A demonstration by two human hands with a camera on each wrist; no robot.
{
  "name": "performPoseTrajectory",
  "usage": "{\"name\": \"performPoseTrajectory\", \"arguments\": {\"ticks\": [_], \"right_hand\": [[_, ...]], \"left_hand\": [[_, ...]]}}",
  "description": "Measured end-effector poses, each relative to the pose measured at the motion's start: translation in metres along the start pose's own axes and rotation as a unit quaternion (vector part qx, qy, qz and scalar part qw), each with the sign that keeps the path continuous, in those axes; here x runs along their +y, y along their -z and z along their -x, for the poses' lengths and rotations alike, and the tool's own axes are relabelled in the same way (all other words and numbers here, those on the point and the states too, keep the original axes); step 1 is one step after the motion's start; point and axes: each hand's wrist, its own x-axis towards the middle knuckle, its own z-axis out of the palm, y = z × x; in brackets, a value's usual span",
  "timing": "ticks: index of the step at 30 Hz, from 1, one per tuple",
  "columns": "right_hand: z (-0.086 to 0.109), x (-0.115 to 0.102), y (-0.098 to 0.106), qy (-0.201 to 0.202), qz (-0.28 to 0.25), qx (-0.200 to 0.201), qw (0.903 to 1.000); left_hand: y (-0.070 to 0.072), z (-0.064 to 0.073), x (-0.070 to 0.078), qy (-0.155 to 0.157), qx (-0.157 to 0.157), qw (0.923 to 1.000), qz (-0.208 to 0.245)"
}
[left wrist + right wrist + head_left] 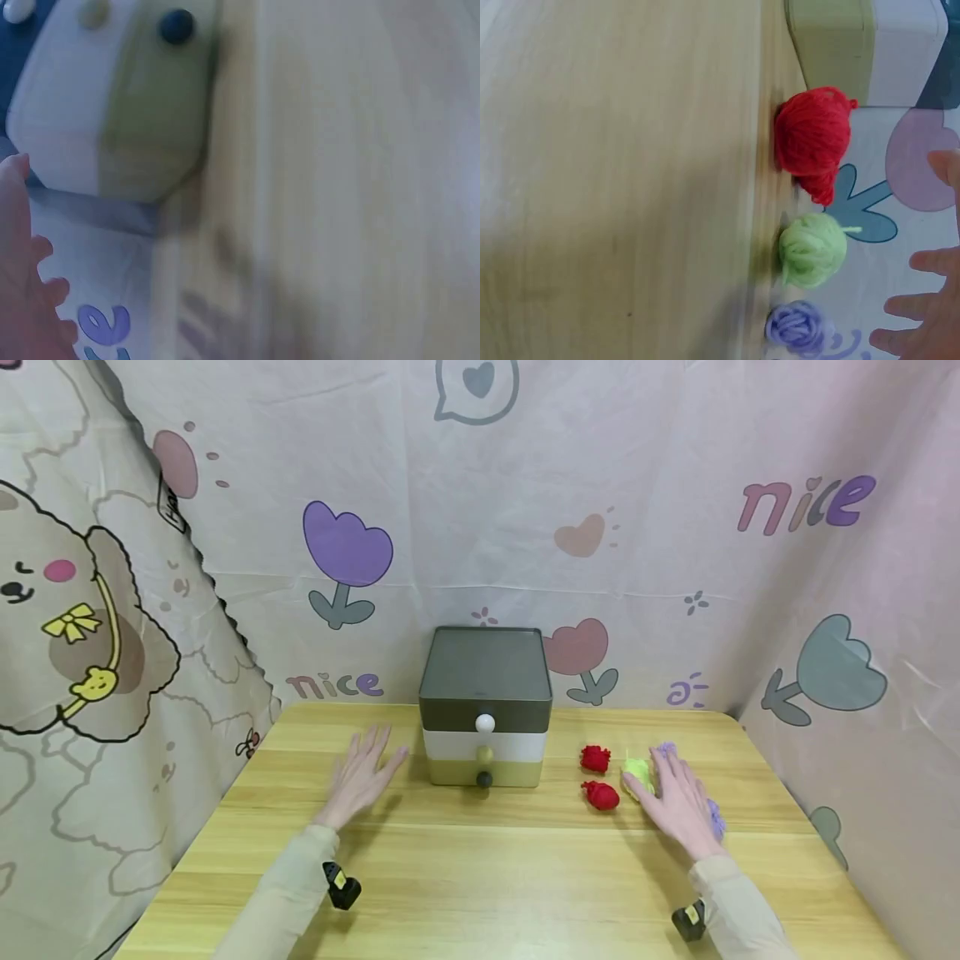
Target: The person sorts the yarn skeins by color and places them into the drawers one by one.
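Note:
A small three-drawer box (pixel 486 664) with a dark grey top, white middle and olive bottom stands at the table's back; each drawer front has a round knob. To its left hovers my left hand (pixel 363 777), fingers spread and holding nothing. Over the yarn at the right is my right hand (pixel 678 797), fingers straight, partly covering a light green yarn ball (pixel 637 774) and purple yarn (pixel 716 818). The right wrist view shows that hand raised apart from the green ball (pixel 814 251). Nearer the box lie two red yarn balls (pixel 602 795), one behind the other.
The wooden table (pixel 480 877) reaches back to a printed cloth (pixel 480 527) hanging behind the box. Another patterned cloth (pixel 112 610) hangs along the left side. A black wrist device (pixel 342 887) sits on the left sleeve, and a similar one (pixel 690 921) on the right.

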Motion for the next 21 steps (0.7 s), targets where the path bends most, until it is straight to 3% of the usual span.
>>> {"name": "performPoseTrajectory", "arguments": {"ticks": [4, 9, 16, 21], "right_hand": [[-0.003, -0.005, 0.001, 0.005, -0.032, 0.005, 0.9995], [-0.006, -0.013, 0.001, -0.002, -0.073, 0.002, 0.9973], [-0.007, -0.035, 0.004, -0.011, -0.130, -0.007, 0.9914], [-0.008, -0.051, 0.009, -0.008, -0.185, -0.022, 0.9824]], "left_hand": [[0.008, -0.004, 0.012, -0.008, -0.014, 0.9977, 0.066], [0.018, -0.008, 0.029, -0.015, -0.028, 0.9869, 0.158], [0.034, -0.011, 0.055, 0.005, -0.045, 0.9582, 0.282], [0.043, -0.018, 0.069, 0.003, -0.034, 0.9413, 0.336]]}}
